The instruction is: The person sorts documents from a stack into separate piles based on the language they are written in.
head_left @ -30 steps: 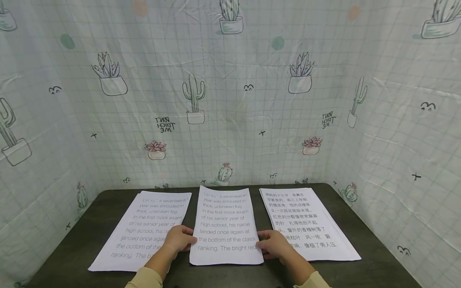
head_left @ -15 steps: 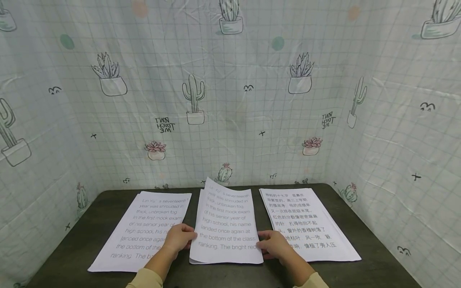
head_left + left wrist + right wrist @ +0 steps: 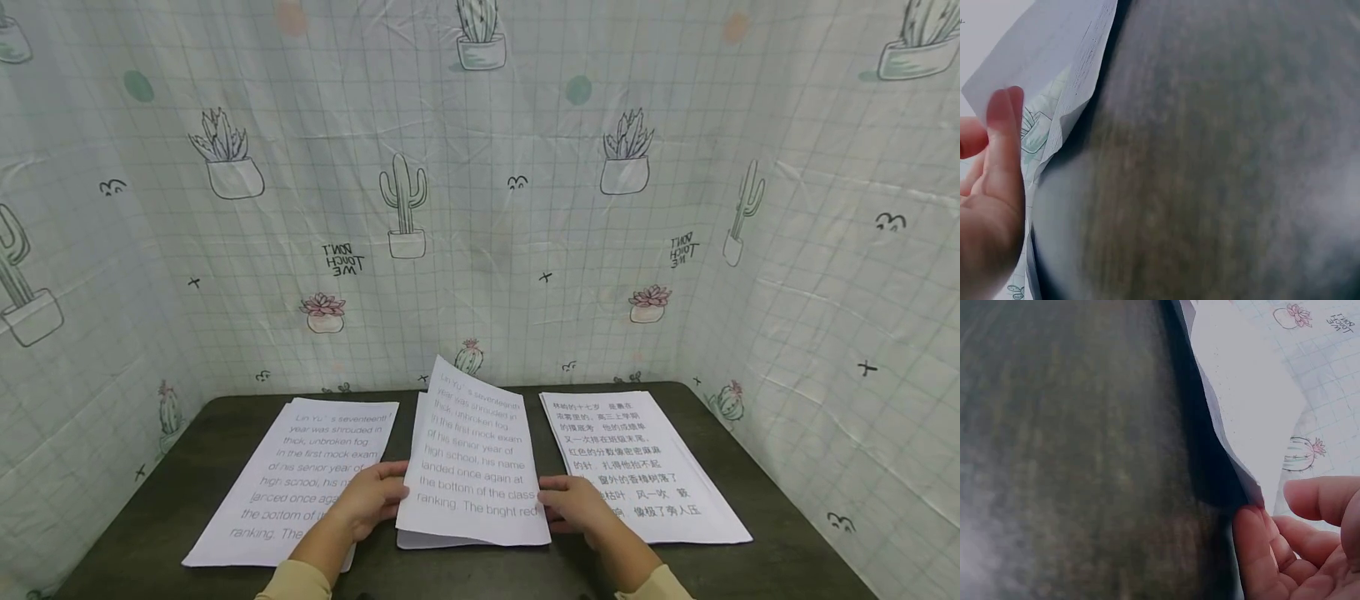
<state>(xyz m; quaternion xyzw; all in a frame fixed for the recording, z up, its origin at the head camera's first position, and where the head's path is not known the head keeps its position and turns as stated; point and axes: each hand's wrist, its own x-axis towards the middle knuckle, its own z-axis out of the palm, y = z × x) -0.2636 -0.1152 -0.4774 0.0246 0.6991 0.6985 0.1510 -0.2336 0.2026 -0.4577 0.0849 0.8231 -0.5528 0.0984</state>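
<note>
A white printed sheet of paper (image 3: pixel 476 467) with English text is raised at the middle, its far left corner curling highest. Under it, more paper (image 3: pixel 431 541) shows along the near and left edges. My left hand (image 3: pixel 367 498) holds the sheet by its left edge; in the left wrist view its fingers (image 3: pixel 1004 134) are against the paper. On the opposite edge, my right hand (image 3: pixel 581 504) grips the sheet between thumb and fingers. The right wrist view shows fingertips (image 3: pixel 1250 525) at the paper's lower edge. Some right fingers are hidden in the head view.
A paper stack (image 3: pixel 307 442) with English text lies at the left, partly behind my left forearm. Another stack (image 3: pixel 637 450), printed in Chinese, lies at the right. The dark table (image 3: pixel 480 575) is enclosed by a cactus-patterned curtain (image 3: pixel 480 208).
The top sheet has risen and tilted, its far left corner lifting and its near edge parting from the paper below. Both hands have shifted slightly along its edges.
</note>
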